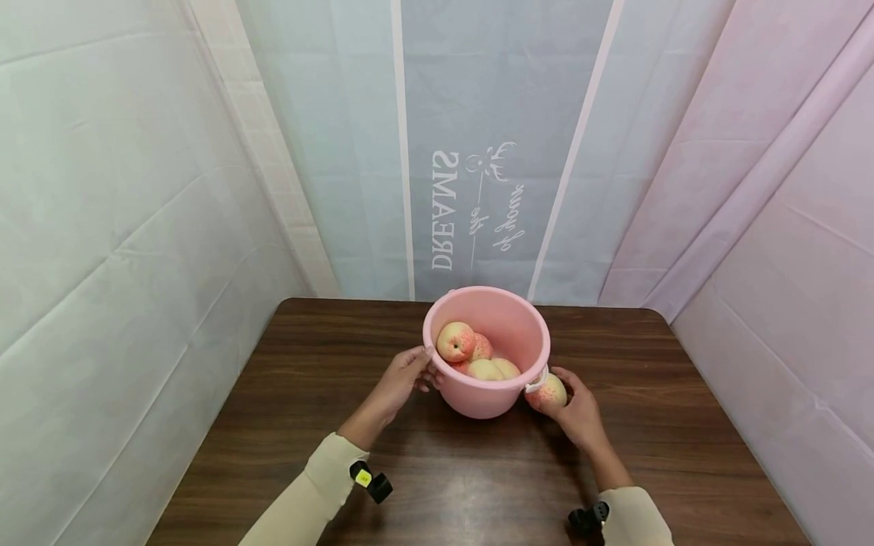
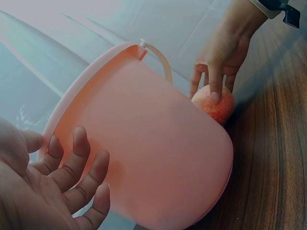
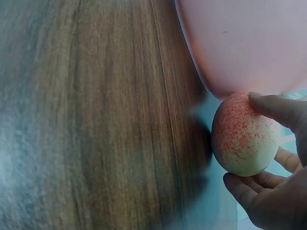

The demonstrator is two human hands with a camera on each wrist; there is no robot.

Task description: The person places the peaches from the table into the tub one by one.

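Observation:
A pink bucket point(image 1: 481, 396) stands on the table, with several yellow-and-red peaches point(image 1: 455, 341) inside. At its left side my left hand point(image 1: 407, 375) pinches the rim between thumb and forefinger; the other fingers are loosely bent beside the outer wall in the left wrist view. On the bucket's right, my right hand point(image 1: 580, 415) grips one more peach point(image 3: 245, 136) between thumb and fingers. This peach is low beside the bucket wall, partly behind the white handle point(image 1: 538, 380) in the head view.
The dark wood table point(image 1: 328, 334) has its back edge just behind the bucket. Hanging cloth point(image 1: 478, 98) with printed lettering closes off the back, and pale cloth point(image 1: 130, 265) hangs along both sides.

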